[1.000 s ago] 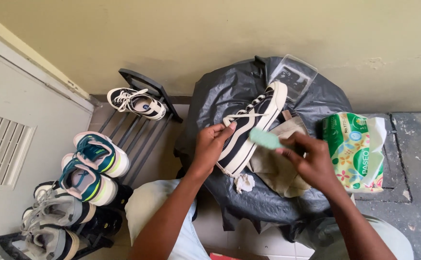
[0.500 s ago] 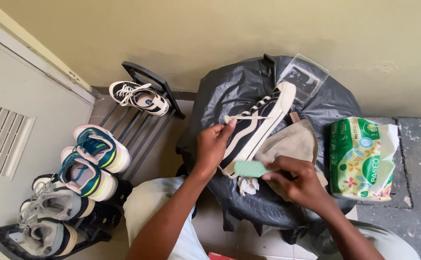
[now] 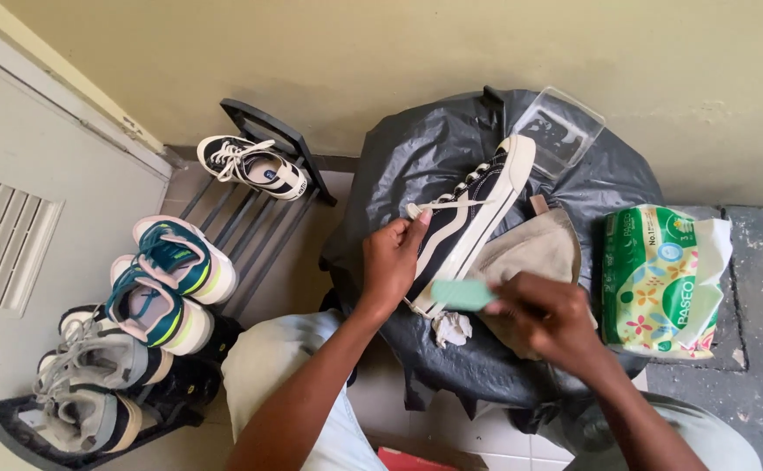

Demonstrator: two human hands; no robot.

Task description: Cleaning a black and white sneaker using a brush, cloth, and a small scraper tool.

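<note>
The black sneaker (image 3: 473, 214) is lying diagonally, toe far; left hand (image 3: 392, 262) is gripping its side, right hand (image 3: 545, 316) fingers pinching a green eraser (image 3: 462, 295) at its heel.

Looks like a home entryway, just beside a door; slatted shoe rack (image 3: 251, 218) against the wall, loaded with pairs of sneakers (image 3: 168, 283); louvred door panel (image 3: 2, 240) at left; tiled floor (image 3: 477, 427), plain yellowish wall (image 3: 355, 52); soft pack of tissues (image 3: 660, 279) nearby; all household clutter, nothing commercial.
</note>
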